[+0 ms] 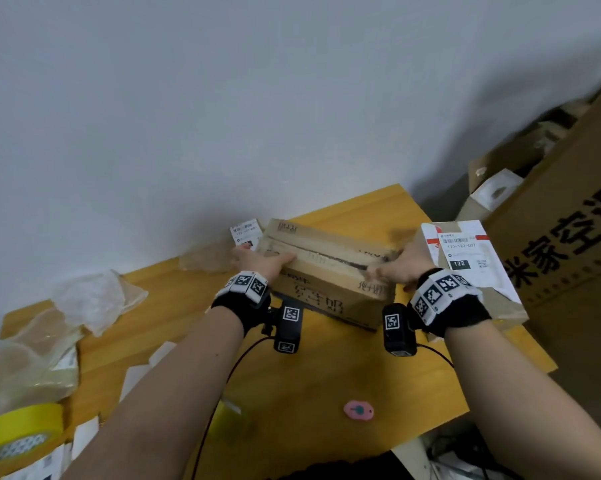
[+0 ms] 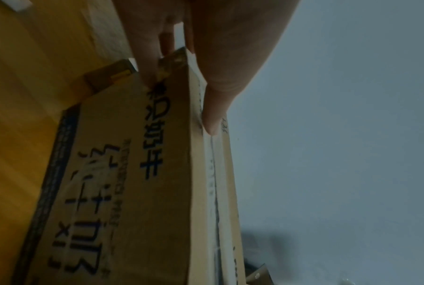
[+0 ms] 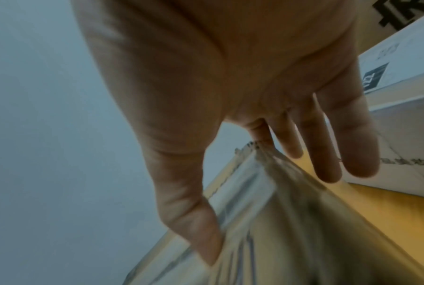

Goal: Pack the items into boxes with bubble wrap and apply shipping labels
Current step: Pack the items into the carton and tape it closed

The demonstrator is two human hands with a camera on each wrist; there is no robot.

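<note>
A brown cardboard box (image 1: 330,289) (image 2: 132,192) (image 3: 279,231) printed with black characters lies in the middle of the yellow table (image 1: 327,375), its top seam taped over. My left hand (image 1: 261,263) (image 2: 206,57) holds the box's left top corner, thumb along the taped seam and fingers down the end face. My right hand (image 1: 396,268) (image 3: 230,77) is at the right end: its thumb presses on the top, and its straight fingers hang beside the end face. A loose shipping label (image 1: 246,232) lies behind the left corner.
A white box (image 1: 493,285) (image 3: 401,135) bearing a shipping label stands just right of my right hand. A big printed carton (image 1: 569,244) fills the right side. Bubble wrap (image 1: 91,299), a yellow tape roll (image 1: 18,434) and a small pink object (image 1: 358,410) lie on the table.
</note>
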